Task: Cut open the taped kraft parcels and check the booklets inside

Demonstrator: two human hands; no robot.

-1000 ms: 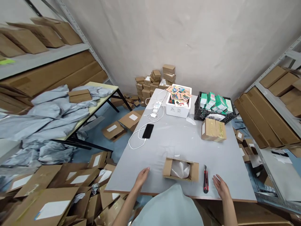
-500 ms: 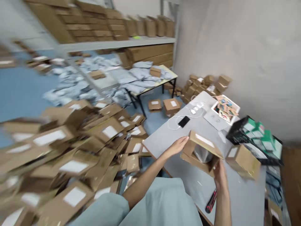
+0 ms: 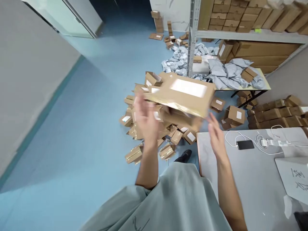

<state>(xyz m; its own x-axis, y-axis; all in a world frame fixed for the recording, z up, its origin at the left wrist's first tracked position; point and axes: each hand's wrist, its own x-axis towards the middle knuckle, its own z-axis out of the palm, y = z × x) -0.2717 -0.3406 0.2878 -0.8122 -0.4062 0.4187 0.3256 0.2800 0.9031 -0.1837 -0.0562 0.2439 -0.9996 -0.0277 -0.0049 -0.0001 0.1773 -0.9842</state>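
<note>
Swung off the table (image 3: 255,183), the carton (image 3: 185,98) is between left hand (image 3: 146,118) and right hand (image 3: 216,134), fingers extended beside its ends; blur hides whether they grip it.

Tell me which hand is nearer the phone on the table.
Right. The right hand is left of the phone in the picture, near the right end of the cardboard box; the left hand is farther off, near the box's left end.
</note>
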